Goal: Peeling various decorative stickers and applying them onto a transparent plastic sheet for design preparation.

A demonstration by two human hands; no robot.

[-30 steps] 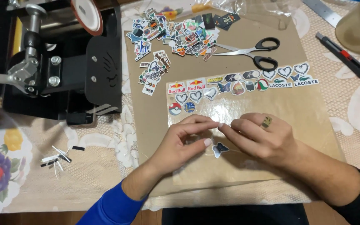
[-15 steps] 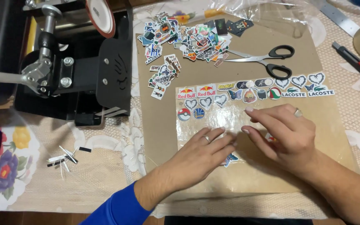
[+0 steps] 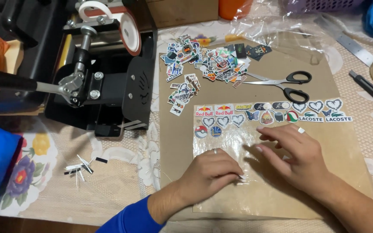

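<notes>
- Left hand (image 3: 210,172): fingers curled, fingertips pinching down on a small sticker (image 3: 241,177) against the clear film (image 3: 238,142).
- Right hand (image 3: 294,157): open and flat, holds nothing, presses the film down just beside the left hand.
- Film lies on a brown board (image 3: 350,146) on the table (image 3: 117,190).
- Progress: judged partial. Two rows of stickers (image 3: 273,111) sit along the film's top edge; the lower film is bare.
- A loose sticker pile (image 3: 208,60) remains unplaced, near the scissors (image 3: 288,84).

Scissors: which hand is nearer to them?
Right. The right hand lies flat just below the scissors, under the sticker rows; the left hand sits lower and further left.
</notes>
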